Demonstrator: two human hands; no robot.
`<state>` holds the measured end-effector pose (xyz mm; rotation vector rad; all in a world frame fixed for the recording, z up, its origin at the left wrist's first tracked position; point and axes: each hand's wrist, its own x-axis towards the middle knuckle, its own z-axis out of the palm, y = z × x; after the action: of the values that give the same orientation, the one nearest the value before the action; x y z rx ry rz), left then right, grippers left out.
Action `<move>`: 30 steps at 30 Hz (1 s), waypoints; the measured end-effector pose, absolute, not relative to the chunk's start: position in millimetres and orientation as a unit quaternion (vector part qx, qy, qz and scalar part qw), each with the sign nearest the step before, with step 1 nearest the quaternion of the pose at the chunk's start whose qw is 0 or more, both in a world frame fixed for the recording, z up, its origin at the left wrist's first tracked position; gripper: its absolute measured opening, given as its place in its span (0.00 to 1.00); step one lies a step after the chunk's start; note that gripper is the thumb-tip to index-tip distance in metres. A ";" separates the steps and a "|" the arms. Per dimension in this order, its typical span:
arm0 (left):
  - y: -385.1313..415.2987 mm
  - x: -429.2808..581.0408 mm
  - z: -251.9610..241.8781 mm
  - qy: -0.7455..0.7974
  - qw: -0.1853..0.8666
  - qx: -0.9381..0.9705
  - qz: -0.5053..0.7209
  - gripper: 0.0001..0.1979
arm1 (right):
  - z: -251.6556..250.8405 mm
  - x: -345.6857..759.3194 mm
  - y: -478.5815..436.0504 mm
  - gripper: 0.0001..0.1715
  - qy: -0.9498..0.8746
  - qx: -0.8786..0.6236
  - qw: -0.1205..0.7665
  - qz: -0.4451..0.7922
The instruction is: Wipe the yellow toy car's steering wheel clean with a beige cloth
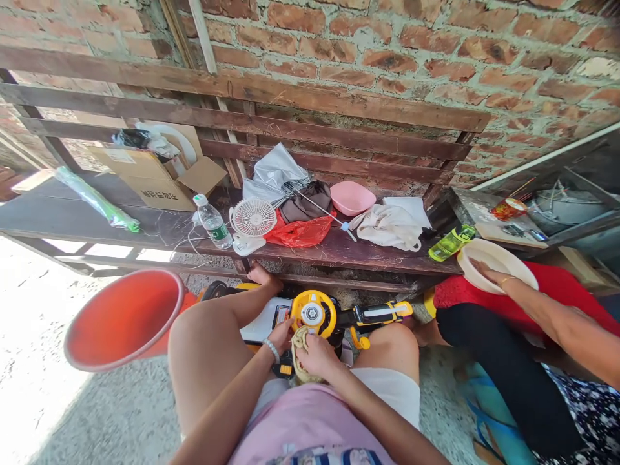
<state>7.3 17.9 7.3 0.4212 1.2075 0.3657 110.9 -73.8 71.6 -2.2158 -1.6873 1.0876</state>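
Between my bent knees stands a yellow and black ride-on toy vehicle with a yellow toy steering wheel (314,312). My left hand (281,337), with a beaded bracelet at its wrist, has its fingers closed at the lower left of the wheel's rim; the fingertips are partly hidden. In my right hand (317,355) is a bunched greenish-beige cloth (301,376), held just below the wheel against the toy. A yellow and black lever-like arm (382,313) of the toy sticks out to the right of the wheel.
An orange bucket (123,320) stands at left. Along the wooden bench (382,255) lie a cardboard box (145,177), water bottle (213,223), fan (253,219), umbrella (278,171) and pink basin (352,197). At right, another person's hand (487,271) is in a white basin (523,268).
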 end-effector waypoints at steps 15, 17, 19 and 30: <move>11.5 9.3 4.1 0.555 0.791 0.187 0.177 0.08 | 47.7 180.2 -103.5 0.32 -0.650 -0.738 -0.061 0.170; 9.8 11.4 1.9 0.568 0.769 0.228 0.187 0.08 | 51.8 189.5 -100.5 0.34 -0.611 -0.771 -0.066 0.164; 8.9 12.7 1.5 0.577 0.751 0.262 0.184 0.10 | 58.5 194.1 -91.2 0.38 -0.574 -0.798 -0.042 0.175; 9.1 12.6 -13.6 0.605 0.706 0.345 0.124 0.06 | 66.7 196.1 0.5 0.31 -0.571 -0.794 -0.022 0.208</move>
<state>12.6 9.1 -13.6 0.7673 1.3450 0.2763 196.1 0.5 66.7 -2.5291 -1.8204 0.6644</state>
